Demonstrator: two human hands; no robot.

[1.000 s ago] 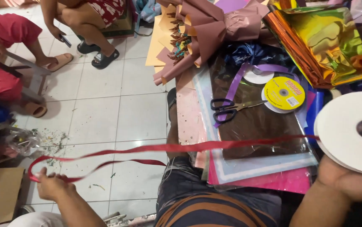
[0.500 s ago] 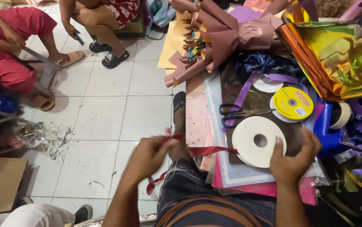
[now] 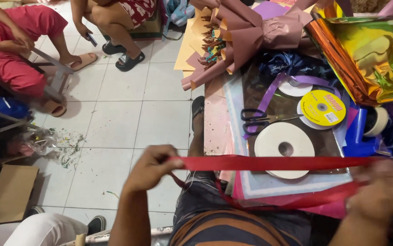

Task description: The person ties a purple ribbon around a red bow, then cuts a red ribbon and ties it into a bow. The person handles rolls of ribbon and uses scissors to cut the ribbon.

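A red ribbon (image 3: pixel 269 163) stretches taut across my lap between both hands. My left hand (image 3: pixel 153 166) pinches its left end, with a loose loop of ribbon hanging below. My right hand (image 3: pixel 381 196), blurred, grips the other end at the lower right. Behind the ribbon a white ribbon spool (image 3: pixel 284 146) lies flat on the stacked wrapping sheets (image 3: pixel 255 187). Black-handled scissors (image 3: pixel 256 119) rest just beyond the spool.
A yellow-labelled spool (image 3: pixel 323 108), purple ribbon (image 3: pixel 269 95), a brown paper bouquet (image 3: pixel 246 34) and iridescent foil (image 3: pixel 369 54) crowd the right. Two seated people (image 3: pixel 18 50) are at the far left on the tiled floor (image 3: pixel 128 114). A cardboard box (image 3: pixel 9 193) sits lower left.
My hands have left the white spool and moved apart, pulling the red ribbon out straight. The spool now lies on the sheets by itself.
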